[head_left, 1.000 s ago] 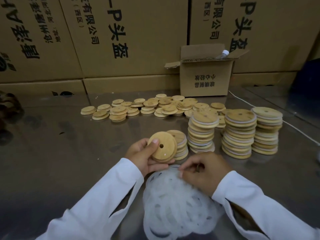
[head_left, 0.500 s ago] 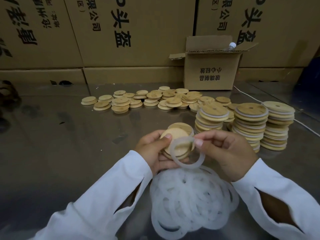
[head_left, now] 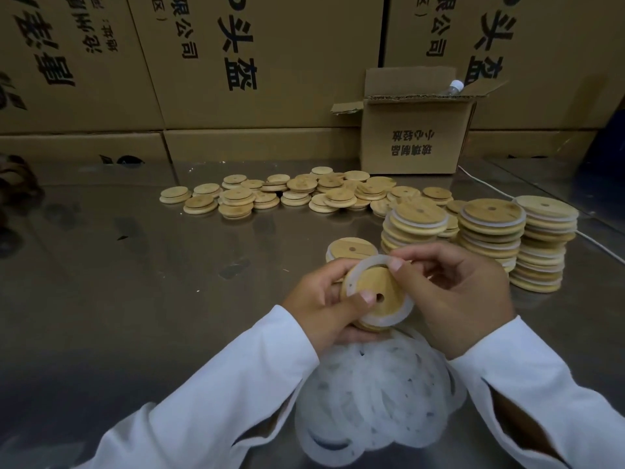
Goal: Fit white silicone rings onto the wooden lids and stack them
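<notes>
Left of the round wooden lid [head_left: 375, 289] with its small hole, the shiny steel counter [head_left: 135, 282] lies bare out to the frame edge, the widest free room. Beyond the lid and to its left, a loose spread of bare wooden lids [head_left: 287, 198] runs along the foot of a wall of large brown printed cartons [head_left: 253, 62]. The left hand [head_left: 321, 299] has its grip curled round the lid, thumb pressed on the face just beside the hole. A white silicone ring [head_left: 397, 316] lies round the lid's raised centre, its upper arc pinched in the grip of the right hand [head_left: 456, 296]. Just behind the lid stands a short stack of ringed lids [head_left: 351, 247]. Below the lid, a heap of loose white silicone rings [head_left: 375, 401] lies between the two white sleeves [head_left: 236, 384]. Right of the lid, three tall stacks of ringed lids [head_left: 490, 231] stand close together and crowd that side, with a thin white cable [head_left: 480, 181] beyond them and a small open cardboard box [head_left: 412, 137] further back. Half a second earlier the ring was held clear in front of the lid; now it lies on it, and the left thumb has shifted to the hole
</notes>
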### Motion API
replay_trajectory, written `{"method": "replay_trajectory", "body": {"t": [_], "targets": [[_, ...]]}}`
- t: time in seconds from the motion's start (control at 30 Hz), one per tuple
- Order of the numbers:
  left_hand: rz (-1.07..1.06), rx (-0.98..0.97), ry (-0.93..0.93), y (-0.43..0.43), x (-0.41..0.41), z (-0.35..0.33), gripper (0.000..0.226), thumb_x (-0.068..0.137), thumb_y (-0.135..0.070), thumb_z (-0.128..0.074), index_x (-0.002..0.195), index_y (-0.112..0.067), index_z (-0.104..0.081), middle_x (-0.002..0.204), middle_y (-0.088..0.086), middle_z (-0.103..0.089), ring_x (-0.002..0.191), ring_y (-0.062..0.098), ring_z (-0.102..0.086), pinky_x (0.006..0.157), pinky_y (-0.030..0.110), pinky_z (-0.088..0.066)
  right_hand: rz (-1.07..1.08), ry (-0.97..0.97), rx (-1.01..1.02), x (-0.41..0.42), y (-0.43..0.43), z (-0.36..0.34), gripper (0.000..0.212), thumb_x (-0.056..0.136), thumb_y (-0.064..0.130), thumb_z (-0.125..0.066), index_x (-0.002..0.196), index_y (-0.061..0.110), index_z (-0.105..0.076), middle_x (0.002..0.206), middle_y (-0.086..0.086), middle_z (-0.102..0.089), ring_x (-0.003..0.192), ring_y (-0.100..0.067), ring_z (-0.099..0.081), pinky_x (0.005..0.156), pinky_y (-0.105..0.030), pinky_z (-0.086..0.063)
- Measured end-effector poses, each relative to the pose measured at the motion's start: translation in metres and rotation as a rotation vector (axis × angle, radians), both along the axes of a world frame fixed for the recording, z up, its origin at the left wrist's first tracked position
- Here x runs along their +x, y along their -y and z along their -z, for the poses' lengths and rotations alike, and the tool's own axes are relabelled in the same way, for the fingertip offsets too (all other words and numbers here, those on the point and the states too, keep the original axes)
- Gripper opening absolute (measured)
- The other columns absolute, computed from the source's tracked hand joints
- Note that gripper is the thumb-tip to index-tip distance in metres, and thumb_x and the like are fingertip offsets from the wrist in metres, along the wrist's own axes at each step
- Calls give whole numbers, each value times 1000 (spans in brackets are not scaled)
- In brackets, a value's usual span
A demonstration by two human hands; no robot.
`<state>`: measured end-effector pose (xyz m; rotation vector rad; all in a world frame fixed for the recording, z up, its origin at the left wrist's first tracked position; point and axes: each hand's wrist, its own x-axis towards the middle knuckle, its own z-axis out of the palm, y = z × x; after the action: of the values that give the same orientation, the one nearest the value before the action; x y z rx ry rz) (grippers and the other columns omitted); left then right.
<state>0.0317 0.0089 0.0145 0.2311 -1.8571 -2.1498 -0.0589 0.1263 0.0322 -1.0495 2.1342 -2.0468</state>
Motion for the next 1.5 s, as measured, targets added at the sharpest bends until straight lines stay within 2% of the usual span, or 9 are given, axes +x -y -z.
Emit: {"method": "replay_trajectory", "body": {"t": [0.13,0.27,0.43,0.63,0.77,0.9,1.3,1.4,1.5], "targets": [[-21,-71,-36,-5,0,-1,30,89,-1,-50,115,-14,-56,106,14,-65,97,28,-65,80,45,-56,-2,-5,-29,-1,0,0,19,73,12,-71,67,30,-68,60,-5,-62,53,-2,-52,55,-11,-46],[-36,-98,-54,-6,1,-2,30,90,0,-49,114,-16,-56,102,8,-65,92,21,-66,76,37,-58,-3,80,-32,-5,0,1,14,72,16,-72,63,26,-68,65,-1,-67,61,-7,-58,60,-15,-49],[-58,-85,-76,-3,1,-2,30,89,1,-49,113,-16,-56,101,7,-65,89,19,-67,68,29,-58,-13,86,-33,-5,0,0,13,75,16,-68,64,23,-67,59,11,-67,58,-2,-57,58,-9,-47],[-26,-103,-71,-2,1,-3,35,90,2,-46,122,-12,-51,119,18,-60,105,33,-62,84,42,-55,-41,119,-24,-6,-1,-3,13,79,10,-64,67,15,-66,63,3,-64,53,2,-55,56,-6,-44],[18,-100,-67,-3,1,-4,33,92,3,-42,115,-18,-51,115,12,-60,104,26,-62,81,35,-56,-23,110,-12,-7,-2,-3,13,79,12,-64,66,15,-66,62,3,-64,52,2,-55,54,-5,-43],[30,-93,-51,-4,0,-3,32,92,2,-42,115,-18,-52,116,15,-60,106,32,-61,83,37,-55,0,26,-10,-7,-3,-1,14,77,16,-67,64,20,-66,63,2,-66,60,-7,-58,58,-11,-47],[-10,-68,-54,-2,0,-1,25,89,0,-50,104,-18,-59,96,7,-68,86,19,-67,72,29,-58,8,111,-6,-11,0,2,15,75,14,-68,60,16,-65,54,5,-63,54,-4,-55,54,-10,-45],[-14,-23,-49,-3,0,-1,23,88,-1,-51,103,-16,-61,96,9,-69,87,22,-67,74,33,-58,20,110,12,-13,0,2,16,76,14,-67,61,17,-65,60,1,-64,57,-6,-55,54,-9,-44],[-2,34,-26,-3,0,-1,21,89,-4,-51,103,-16,-62,90,6,-71,81,18,-69,69,29,-58,20,87,38,-13,-1,3,16,78,14,-66,63,18,-64,65,0,-65,60,-5,-56,56,-8,-44]]}}
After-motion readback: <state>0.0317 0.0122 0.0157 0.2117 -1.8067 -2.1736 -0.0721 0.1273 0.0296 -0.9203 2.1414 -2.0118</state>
